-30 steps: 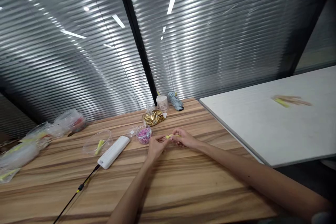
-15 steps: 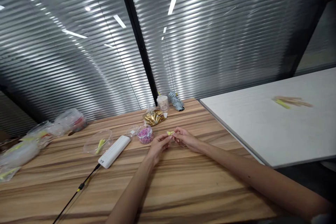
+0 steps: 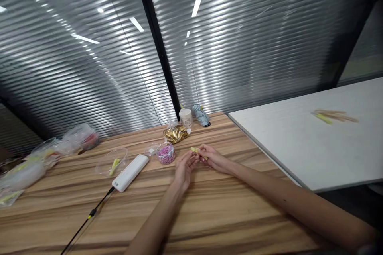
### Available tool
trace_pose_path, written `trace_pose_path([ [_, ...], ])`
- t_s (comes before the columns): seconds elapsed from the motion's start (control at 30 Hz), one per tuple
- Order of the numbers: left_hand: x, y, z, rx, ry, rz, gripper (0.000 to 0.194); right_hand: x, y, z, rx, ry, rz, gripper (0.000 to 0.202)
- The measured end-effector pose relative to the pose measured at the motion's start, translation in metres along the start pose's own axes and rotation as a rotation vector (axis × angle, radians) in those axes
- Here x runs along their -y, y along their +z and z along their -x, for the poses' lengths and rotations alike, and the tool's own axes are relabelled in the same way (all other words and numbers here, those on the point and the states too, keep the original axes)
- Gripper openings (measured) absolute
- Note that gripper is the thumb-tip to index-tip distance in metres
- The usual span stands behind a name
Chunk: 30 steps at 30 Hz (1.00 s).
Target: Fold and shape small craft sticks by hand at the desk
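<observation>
My right hand (image 3: pixel 213 158) pinches a small pale-yellow strip (image 3: pixel 194 150) that looks folded or bunched. Its short end pokes out past the fingers on the right. Close against it, my left hand (image 3: pixel 183 168) has its fingers bent in, their tips meeting the right hand's fingers just below the strip; what lies between those tips is too small to make out. Both hands hover low over the wooden table (image 3: pixel 221 215). Left of them stands a clear round tub (image 3: pixel 166 153) full of pink and purple little bands.
A white power strip (image 3: pixel 130 172) with a black cable, and a clear lid (image 3: pixel 104 163) with yellow strips, lie left. Behind are a gold foil bag (image 3: pixel 176 134), a white cup (image 3: pixel 186 118) and a blue-grey bundle (image 3: pixel 201 115). Sticks (image 3: pixel 338 115) lie on the white table (image 3: pixel 278 139).
My left hand has turned, and its fingertips have dropped from the yellow strip to just below it. The strip has tilted in my right hand, showing its other end.
</observation>
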<state>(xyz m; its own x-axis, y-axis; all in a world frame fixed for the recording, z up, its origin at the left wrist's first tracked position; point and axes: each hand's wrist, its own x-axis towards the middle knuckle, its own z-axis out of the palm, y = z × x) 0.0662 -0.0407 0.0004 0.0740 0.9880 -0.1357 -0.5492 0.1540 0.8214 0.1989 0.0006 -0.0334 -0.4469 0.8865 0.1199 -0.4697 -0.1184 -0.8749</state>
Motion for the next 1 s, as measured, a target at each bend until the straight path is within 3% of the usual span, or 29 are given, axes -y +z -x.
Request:
trace_pose_path([
  [0.2,0.003,0.002,0.001,0.073,-0.033,0.032,0.021,0.001,-0.002,-0.002,0.010,0.006,-0.076,0.029],
  [0.37,-0.004,-0.014,-0.008,-0.034,0.020,-0.018,0.021,0.001,-0.002,-0.001,0.050,-0.024,-0.038,0.027],
  [0.47,-0.008,-0.018,-0.011,-0.067,0.093,-0.138,0.028,0.003,-0.001,-0.001,0.030,0.006,0.016,0.028],
  [0.63,-0.002,-0.013,-0.009,0.050,0.217,-0.456,0.044,0.001,-0.002,-0.001,0.020,0.011,0.088,0.030],
  [0.8,0.003,-0.018,-0.012,0.054,0.303,-0.667,0.035,0.001,-0.003,0.000,0.035,0.053,0.132,0.030],
  [1.0,0.003,-0.026,-0.017,0.050,0.348,-0.685,0.033,0.001,-0.002,0.001,0.074,0.060,0.139,0.029],
])
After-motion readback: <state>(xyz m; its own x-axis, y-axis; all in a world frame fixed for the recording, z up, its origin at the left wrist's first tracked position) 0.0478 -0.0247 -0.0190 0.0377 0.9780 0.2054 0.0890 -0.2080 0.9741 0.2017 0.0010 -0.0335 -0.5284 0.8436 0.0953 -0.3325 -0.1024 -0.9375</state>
